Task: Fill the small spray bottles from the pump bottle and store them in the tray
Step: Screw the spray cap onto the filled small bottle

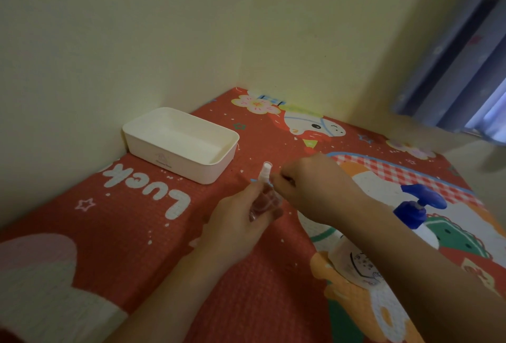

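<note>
Starting over at the nine o'clock side: the white tray (180, 143) sits against the wall, open side up, nothing visible inside it, parked near the hands, I'd say, so a finished bottle can drop straight in. It rests on a red cartoon mat (131, 219); whether a desk or the floor lies under that mat, I can't tell.

Moving to centre: the left hand (241, 219) is wrapped around the small spray bottle (264, 194), fingers curled round its clear body, holding it tilted just off upright, nozzle end pointing toward twelve o'clock. That grip looks meant to steady the body while the other hand works the top. The liquid level is hard to read; the fingers cover most of the bottle and the mat's red shows through the plastic.

Right beside it, at three o'clock of the bottle, the right hand (309, 186) comes in with its fingertips pinched at the blue collar under the white spray head. Screwing on or off, I cannot say from here.

Further toward four o'clock, the pump bottle (419, 205) stands with its blue pump head up, largely hidden behind the right forearm. Only one small bottle is in sight. A blue curtain (465, 68) hangs at two o'clock, cut off by the edge.
</note>
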`<state>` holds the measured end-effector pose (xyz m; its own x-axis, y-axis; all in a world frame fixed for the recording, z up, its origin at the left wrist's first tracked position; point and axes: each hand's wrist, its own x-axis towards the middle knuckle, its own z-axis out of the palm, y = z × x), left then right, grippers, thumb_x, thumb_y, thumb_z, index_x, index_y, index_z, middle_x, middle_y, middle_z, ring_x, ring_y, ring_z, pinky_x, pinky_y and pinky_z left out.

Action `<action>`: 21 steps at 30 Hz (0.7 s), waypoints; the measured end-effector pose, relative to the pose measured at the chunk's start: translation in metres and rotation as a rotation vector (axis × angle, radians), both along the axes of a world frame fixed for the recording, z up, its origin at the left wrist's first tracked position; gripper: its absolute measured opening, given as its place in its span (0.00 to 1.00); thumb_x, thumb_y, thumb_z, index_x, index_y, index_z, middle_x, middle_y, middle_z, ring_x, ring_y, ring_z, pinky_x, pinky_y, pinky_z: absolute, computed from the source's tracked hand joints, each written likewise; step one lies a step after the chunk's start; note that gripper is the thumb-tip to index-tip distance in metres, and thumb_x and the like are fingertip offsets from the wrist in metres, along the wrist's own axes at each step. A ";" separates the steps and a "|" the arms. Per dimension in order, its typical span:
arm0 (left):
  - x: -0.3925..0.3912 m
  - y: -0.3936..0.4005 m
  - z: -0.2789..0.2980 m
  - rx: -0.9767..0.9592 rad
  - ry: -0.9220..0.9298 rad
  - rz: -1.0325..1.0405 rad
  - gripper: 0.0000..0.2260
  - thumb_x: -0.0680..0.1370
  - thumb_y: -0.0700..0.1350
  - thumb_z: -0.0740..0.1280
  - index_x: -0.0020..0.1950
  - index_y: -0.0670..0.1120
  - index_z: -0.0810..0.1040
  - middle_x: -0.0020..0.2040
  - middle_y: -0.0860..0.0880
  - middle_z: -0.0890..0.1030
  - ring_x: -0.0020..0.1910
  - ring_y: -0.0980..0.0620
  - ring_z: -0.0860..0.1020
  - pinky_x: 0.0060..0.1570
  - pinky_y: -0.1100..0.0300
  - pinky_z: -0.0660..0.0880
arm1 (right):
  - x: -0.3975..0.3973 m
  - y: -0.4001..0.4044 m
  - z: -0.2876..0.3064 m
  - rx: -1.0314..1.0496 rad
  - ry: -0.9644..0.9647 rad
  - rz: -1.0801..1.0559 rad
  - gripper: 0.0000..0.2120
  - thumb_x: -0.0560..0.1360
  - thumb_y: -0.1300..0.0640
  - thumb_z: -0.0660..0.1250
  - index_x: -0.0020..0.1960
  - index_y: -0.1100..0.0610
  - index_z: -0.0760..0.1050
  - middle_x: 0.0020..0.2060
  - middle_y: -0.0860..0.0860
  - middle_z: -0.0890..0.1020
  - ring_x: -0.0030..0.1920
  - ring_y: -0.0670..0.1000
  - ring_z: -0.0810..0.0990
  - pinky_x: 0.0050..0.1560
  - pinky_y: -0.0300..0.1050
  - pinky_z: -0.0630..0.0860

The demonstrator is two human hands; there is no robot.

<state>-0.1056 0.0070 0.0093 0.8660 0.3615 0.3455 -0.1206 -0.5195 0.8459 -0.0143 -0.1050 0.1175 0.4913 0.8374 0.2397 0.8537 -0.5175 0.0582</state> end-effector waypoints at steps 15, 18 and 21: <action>0.002 0.003 -0.002 -0.074 0.003 -0.092 0.13 0.78 0.54 0.70 0.61 0.56 0.78 0.46 0.58 0.83 0.45 0.65 0.80 0.44 0.68 0.72 | 0.006 -0.014 0.008 -0.097 0.073 0.296 0.08 0.75 0.54 0.65 0.50 0.50 0.82 0.41 0.48 0.80 0.41 0.48 0.77 0.40 0.41 0.71; 0.003 0.004 -0.002 -0.120 -0.002 -0.097 0.14 0.78 0.55 0.69 0.63 0.57 0.77 0.51 0.58 0.84 0.52 0.64 0.80 0.51 0.63 0.76 | 0.004 -0.016 0.010 -0.025 0.067 0.213 0.08 0.76 0.48 0.65 0.49 0.50 0.81 0.40 0.46 0.82 0.37 0.43 0.74 0.39 0.40 0.71; 0.002 0.000 -0.002 -0.098 -0.017 -0.104 0.15 0.78 0.55 0.69 0.64 0.57 0.76 0.48 0.59 0.83 0.49 0.64 0.81 0.48 0.64 0.75 | 0.004 -0.011 0.007 -0.024 0.007 0.100 0.18 0.78 0.43 0.60 0.41 0.54 0.80 0.32 0.49 0.82 0.31 0.48 0.76 0.34 0.44 0.75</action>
